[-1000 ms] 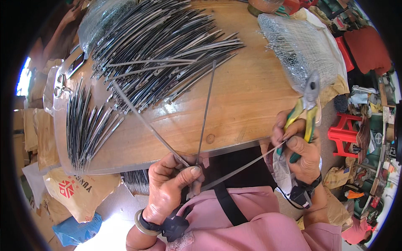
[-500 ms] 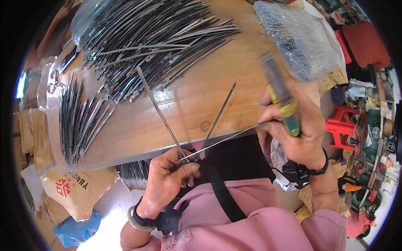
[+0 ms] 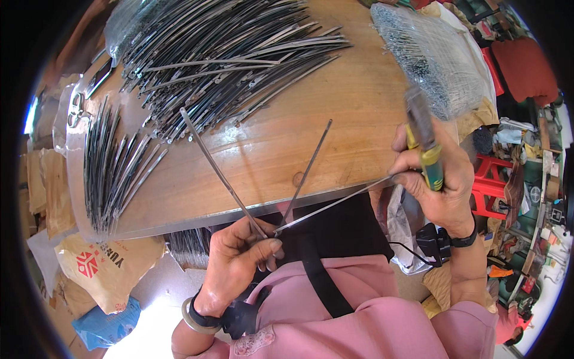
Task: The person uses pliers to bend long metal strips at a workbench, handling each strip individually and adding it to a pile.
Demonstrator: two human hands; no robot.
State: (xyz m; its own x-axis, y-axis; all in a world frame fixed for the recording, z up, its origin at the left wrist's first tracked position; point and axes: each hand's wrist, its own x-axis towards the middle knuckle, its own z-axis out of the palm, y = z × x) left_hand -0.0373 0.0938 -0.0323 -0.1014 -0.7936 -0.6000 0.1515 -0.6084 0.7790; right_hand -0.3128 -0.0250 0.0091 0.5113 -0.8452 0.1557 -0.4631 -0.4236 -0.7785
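My left hand (image 3: pixel 236 254) pinches the near ends of thin metal strips in front of my lap. From that pinch a long grey strip (image 3: pixel 218 167) slants up and left over the table, while a darker strip (image 3: pixel 308 170) leans up and right. A third, pale strip (image 3: pixel 335 204) runs across to my right hand (image 3: pixel 443 188), whose thumb and forefinger grip its far end. That same hand also holds pliers (image 3: pixel 426 137) with yellow-green handles, jaws pointing up and away. How the strips meet at the left fingertips is partly hidden.
A large heap of dark metal strips (image 3: pixel 239 66) covers the far left of the wooden table (image 3: pixel 359 113). A smaller bundle (image 3: pixel 113 173) and scissors (image 3: pixel 76 110) lie at its left. Clear-wrapped thin wires (image 3: pixel 436 66) sit far right; a red stool (image 3: pixel 490 185) stands beyond.
My right hand has moved right with the pliers, and the pale strip has slid out to the right through the left pinch. The grey strip's far end has tilted left.
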